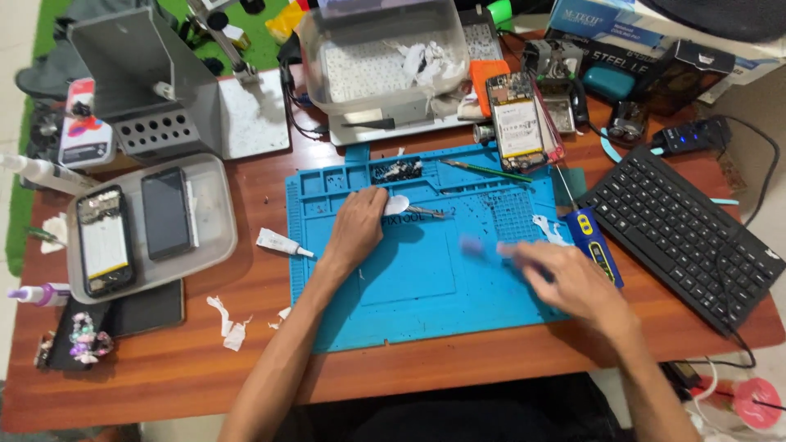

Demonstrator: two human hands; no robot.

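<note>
Head camera view, looking down at a wooden desk with a blue repair mat (pixel 409 286) as the landmark. Nearest, the right hand (pixel 565 282) is sweeping across the mat's right side, blurred by motion; whether its fingers are closed on anything cannot be told, though a pale smudge (pixel 473 245) is showing just left of its fingertips. The left hand (pixel 359 225) is resting on the mat's upper middle, fingers curled down and pressing on a small white piece (pixel 396 205) beside metal tweezers (pixel 427 213). Judging from this, steadying that piece firmly while the other hand is moving would be keeping small parts from scattering. Left of the mat, a shallow clear tray (pixel 214 237) is holding two phones, one opened (pixel 105 241), one with a dark screen (pixel 166 213). Beyond the mat's far edge, a clear plastic tub (pixel 315 74) is holding white crumpled scraps, and an opened phone (pixel 516 123) is lying beside it.
</note>
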